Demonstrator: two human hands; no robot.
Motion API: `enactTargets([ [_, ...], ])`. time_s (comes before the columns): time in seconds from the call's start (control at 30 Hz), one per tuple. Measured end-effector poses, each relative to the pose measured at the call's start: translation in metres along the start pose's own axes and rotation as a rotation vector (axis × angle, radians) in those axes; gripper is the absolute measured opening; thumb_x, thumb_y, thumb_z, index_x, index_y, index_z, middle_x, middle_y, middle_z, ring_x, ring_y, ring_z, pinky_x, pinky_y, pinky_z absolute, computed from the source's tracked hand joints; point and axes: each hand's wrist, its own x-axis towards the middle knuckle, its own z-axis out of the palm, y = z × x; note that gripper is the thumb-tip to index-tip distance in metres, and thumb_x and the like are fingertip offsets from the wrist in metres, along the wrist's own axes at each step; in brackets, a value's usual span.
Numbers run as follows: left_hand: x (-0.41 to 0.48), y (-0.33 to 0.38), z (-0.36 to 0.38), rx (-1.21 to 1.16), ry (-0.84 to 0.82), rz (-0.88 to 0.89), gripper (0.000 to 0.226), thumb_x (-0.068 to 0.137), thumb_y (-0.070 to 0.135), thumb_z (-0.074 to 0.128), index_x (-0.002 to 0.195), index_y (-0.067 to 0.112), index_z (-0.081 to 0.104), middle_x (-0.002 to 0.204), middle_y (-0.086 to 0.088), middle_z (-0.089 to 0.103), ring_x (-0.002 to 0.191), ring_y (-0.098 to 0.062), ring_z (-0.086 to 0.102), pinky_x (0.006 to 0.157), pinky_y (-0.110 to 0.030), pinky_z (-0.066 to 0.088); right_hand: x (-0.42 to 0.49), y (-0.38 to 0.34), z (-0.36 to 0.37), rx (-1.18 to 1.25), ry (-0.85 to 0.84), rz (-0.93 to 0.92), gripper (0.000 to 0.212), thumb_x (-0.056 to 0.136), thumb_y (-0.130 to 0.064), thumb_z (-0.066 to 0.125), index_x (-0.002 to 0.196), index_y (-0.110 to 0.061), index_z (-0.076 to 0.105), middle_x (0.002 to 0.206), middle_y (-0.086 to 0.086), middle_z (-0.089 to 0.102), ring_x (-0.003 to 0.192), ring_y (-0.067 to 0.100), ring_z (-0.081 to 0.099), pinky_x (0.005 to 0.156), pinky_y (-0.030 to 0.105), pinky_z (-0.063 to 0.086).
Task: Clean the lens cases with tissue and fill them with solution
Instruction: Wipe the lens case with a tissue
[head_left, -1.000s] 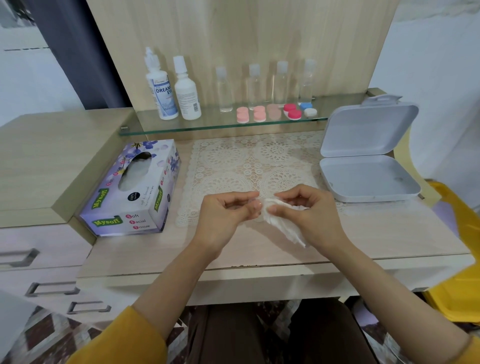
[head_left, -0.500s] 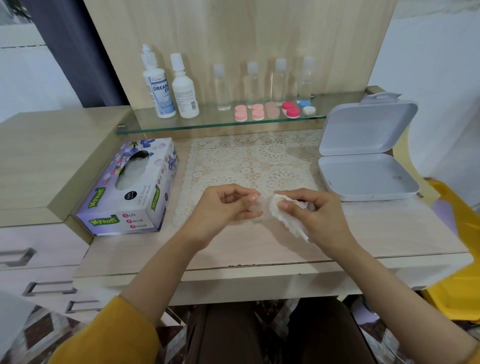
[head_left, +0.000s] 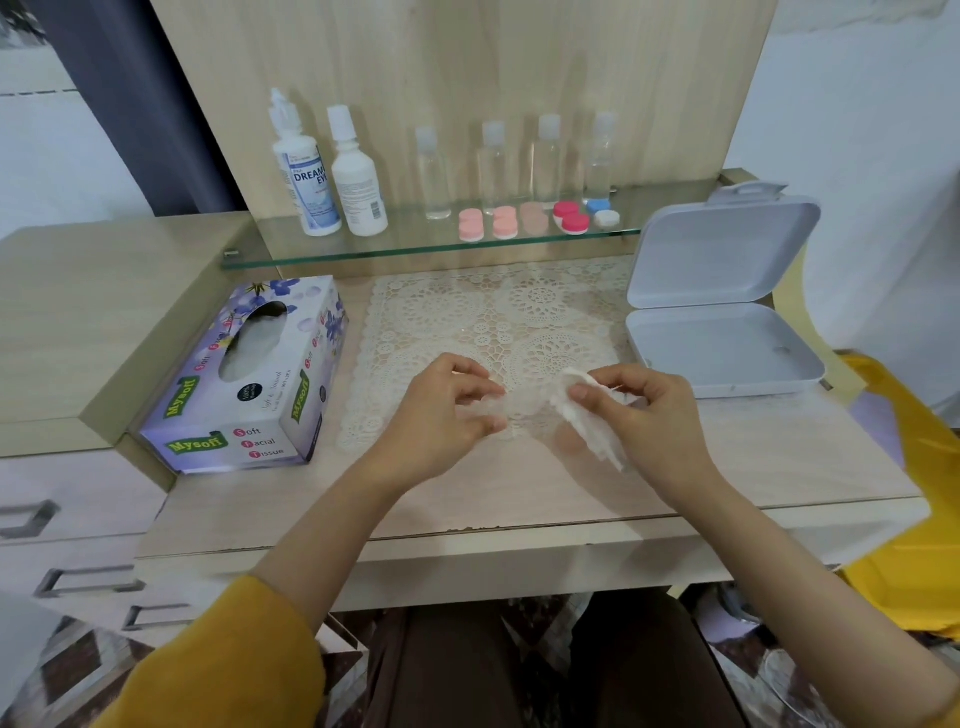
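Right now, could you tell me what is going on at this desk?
A person sits at the desk. The right hand pinches a crumpled tissue next to a small clear piece, probably a lens case though blurred, which the left hand holds over the lace mat. More lens cases and two solution bottles stand on the glass shelf. A tissue box lies to the left, an open white box to the right.

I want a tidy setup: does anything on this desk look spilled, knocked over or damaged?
Nothing spilled or toppled: bottles stand upright on the glass shelf, lens cases beside them. Only the desk's front edge looks slightly chipped.
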Motion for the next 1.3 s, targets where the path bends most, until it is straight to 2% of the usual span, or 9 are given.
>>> enactTargets([
  [0.1, 0.001, -0.007, 0.005, 0.270, -0.018, 0.047, 0.029, 0.081, 0.026, 0.067, 0.110, 0.024, 0.065, 0.110, 0.010, 0.047, 0.105, -0.008, 0.040, 0.095, -0.023, 0.027, 0.001, 0.000, -0.003, -0.025, 0.011, -0.010, 0.014, 0.078, -0.018, 0.071, 0.068, -0.027, 0.070, 0.069, -0.022, 0.067, 0.073, -0.006, 0.058, 0.070, 0.010, 0.041],
  [0.2, 0.002, -0.013, 0.009, 0.464, -0.038, 0.070, 0.032, 0.086, 0.035, 0.059, 0.118, 0.030, 0.060, 0.117, 0.010, 0.050, 0.111, -0.010, 0.038, 0.091, -0.027, 0.020, 0.001, 0.002, -0.004, -0.040, 0.000, 0.014, 0.007, 0.079, -0.018, 0.070, 0.076, -0.023, 0.073, 0.074, -0.018, 0.067, 0.068, -0.010, 0.057, 0.065, 0.004, 0.040],
  [0.37, 0.000, -0.015, 0.008, 0.463, -0.046, 0.071, 0.039, 0.085, 0.041, 0.059, 0.123, 0.030, 0.056, 0.120, 0.009, 0.052, 0.114, -0.011, 0.037, 0.091, -0.029, 0.021, -0.004, 0.001, -0.002, -0.130, -0.044, -0.027, 0.013, 0.085, -0.011, 0.062, 0.082, -0.011, 0.074, 0.062, -0.023, 0.062, 0.061, -0.008, 0.056, 0.059, 0.006, 0.039],
  [0.6, -0.035, -0.022, -0.020, 0.297, 0.098, 0.091, 0.025, 0.088, 0.025, 0.059, 0.113, 0.023, 0.064, 0.113, 0.003, 0.058, 0.111, -0.016, 0.045, 0.099, -0.034, 0.033, -0.024, -0.024, 0.029, -0.224, -0.155, -0.224, 0.014, 0.084, -0.015, 0.064, 0.088, -0.027, 0.069, 0.065, -0.019, 0.056, 0.070, -0.011, 0.054, 0.064, 0.004, 0.038],
  [0.77, -0.113, -0.048, -0.065, 0.277, 0.265, 0.057, 0.026, 0.083, 0.027, 0.057, 0.098, 0.011, 0.070, 0.094, 0.001, 0.066, 0.087, -0.007, 0.054, 0.081, -0.014, 0.036, -0.052, -0.044, 0.092, -0.253, -0.355, -0.402, 0.014, 0.083, -0.012, 0.065, 0.093, -0.017, 0.074, 0.078, -0.022, 0.064, 0.076, -0.014, 0.057, 0.066, 0.006, 0.043],
  [0.9, -0.187, -0.080, -0.093, 0.248, 0.344, -0.192, 0.024, 0.083, 0.027, 0.059, 0.101, 0.016, 0.069, 0.089, 0.009, 0.063, 0.080, -0.005, 0.055, 0.074, -0.010, 0.036, -0.088, -0.055, 0.159, -0.243, -0.574, -0.461, 0.016, 0.083, -0.013, 0.064, 0.093, -0.018, 0.075, 0.090, -0.004, 0.073, 0.081, 0.009, 0.066, 0.075, 0.028, 0.052],
  [0.97, -0.224, -0.101, -0.101, 0.251, 0.368, -0.313, 0.026, 0.085, 0.031, 0.057, 0.104, 0.018, 0.068, 0.095, 0.007, 0.065, 0.083, -0.005, 0.057, 0.076, -0.014, 0.038, -0.109, -0.056, 0.193, -0.274, -0.691, -0.471, 0.019, 0.084, -0.017, 0.061, 0.097, -0.018, 0.074, 0.095, -0.001, 0.073, 0.086, 0.015, 0.067, 0.078, 0.028, 0.050],
  [1.1, -0.288, -0.142, -0.103, 0.261, 0.369, -0.534, 0.024, 0.088, 0.025, 0.059, 0.109, 0.015, 0.066, 0.102, 0.002, 0.066, 0.083, -0.003, 0.053, 0.070, -0.003, 0.035, -0.147, -0.042, 0.257, -0.394, -0.900, -0.508, 0.029, 0.086, -0.025, 0.055, 0.109, -0.013, 0.069, 0.101, 0.006, 0.071, 0.090, 0.019, 0.064, 0.075, 0.022, 0.042],
  [1.3, -0.352, -0.199, -0.090, 0.177, 0.336, -0.835, 0.026, 0.089, 0.025, 0.058, 0.110, 0.013, 0.066, 0.106, -0.003, 0.067, 0.095, -0.016, 0.060, 0.083, -0.024, 0.044, -0.182, 0.013, 0.342, -0.637, -1.100, -0.494, 0.029, 0.092, -0.023, 0.048, 0.110, -0.009, 0.065, 0.103, 0.012, 0.068, 0.097, 0.028, 0.061, 0.079, 0.037, 0.049],
])
